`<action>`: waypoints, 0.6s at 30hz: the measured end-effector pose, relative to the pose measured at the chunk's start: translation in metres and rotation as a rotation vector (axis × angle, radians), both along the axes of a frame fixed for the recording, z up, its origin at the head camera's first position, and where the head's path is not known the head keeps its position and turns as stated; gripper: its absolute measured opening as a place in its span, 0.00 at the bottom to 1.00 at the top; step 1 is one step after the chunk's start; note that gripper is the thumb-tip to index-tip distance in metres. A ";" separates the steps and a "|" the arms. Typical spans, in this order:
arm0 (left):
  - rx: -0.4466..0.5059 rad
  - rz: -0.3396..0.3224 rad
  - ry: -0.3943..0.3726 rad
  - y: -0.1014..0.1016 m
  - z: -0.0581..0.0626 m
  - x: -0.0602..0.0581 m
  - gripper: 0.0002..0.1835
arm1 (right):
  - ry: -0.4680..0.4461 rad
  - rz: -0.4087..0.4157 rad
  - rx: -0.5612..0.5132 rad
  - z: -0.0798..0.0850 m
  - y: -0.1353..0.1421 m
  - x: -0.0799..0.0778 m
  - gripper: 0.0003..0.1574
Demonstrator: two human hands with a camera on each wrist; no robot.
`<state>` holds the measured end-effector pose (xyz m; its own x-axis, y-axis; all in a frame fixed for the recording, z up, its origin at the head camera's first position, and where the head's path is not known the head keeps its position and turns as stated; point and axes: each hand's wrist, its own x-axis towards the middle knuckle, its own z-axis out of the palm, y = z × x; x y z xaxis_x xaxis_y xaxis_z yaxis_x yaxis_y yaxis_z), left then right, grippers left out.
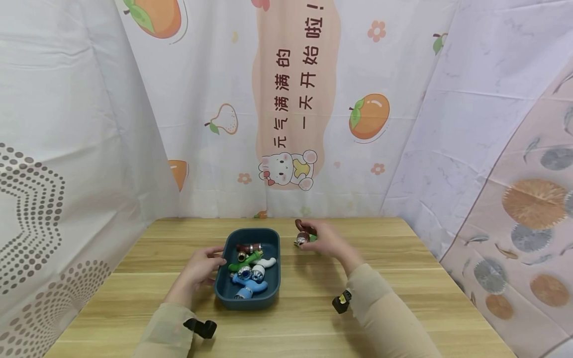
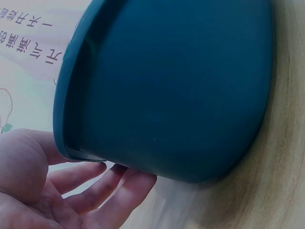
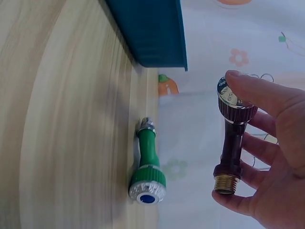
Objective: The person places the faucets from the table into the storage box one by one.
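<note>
In the head view, my left hand [image 1: 201, 268] is at the left side of a dark teal bin [image 1: 247, 304]. Its thumb lies over the rim and its fingers are against the outer wall, as the left wrist view also shows. My right hand [image 1: 324, 240] holds a brown plastic tap [image 3: 232, 148] above the table, thumb on the chrome-capped knob and a fingertip by the brass threaded end. A green tap [image 3: 148, 164] lies on the table under this hand, mostly hidden by it in the head view.
Inside the bin lie several taps: a brown tap [image 1: 250, 247], a green tap [image 1: 239, 265], a white tap [image 1: 267, 262] and a blue tap [image 1: 250, 286]. The bin stands on a wooden table [image 1: 304, 318]. Printed curtains [image 1: 215, 179] hang behind and beside the table.
</note>
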<state>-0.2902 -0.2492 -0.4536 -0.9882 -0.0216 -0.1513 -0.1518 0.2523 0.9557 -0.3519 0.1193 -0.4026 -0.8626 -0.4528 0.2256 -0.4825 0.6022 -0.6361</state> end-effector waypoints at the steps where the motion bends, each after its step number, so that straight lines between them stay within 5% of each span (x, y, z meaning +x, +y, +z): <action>1: -0.003 0.001 -0.002 0.000 0.000 0.000 0.28 | -0.002 0.009 -0.002 0.001 -0.002 0.000 0.43; 18: 0.001 0.001 -0.014 0.001 0.002 0.001 0.28 | 0.047 0.110 0.083 0.015 -0.027 0.009 0.42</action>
<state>-0.2889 -0.2483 -0.4519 -0.9861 -0.0229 -0.1648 -0.1652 0.2515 0.9537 -0.3430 0.0921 -0.3872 -0.7959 -0.5629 0.2228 -0.5768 0.5934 -0.5614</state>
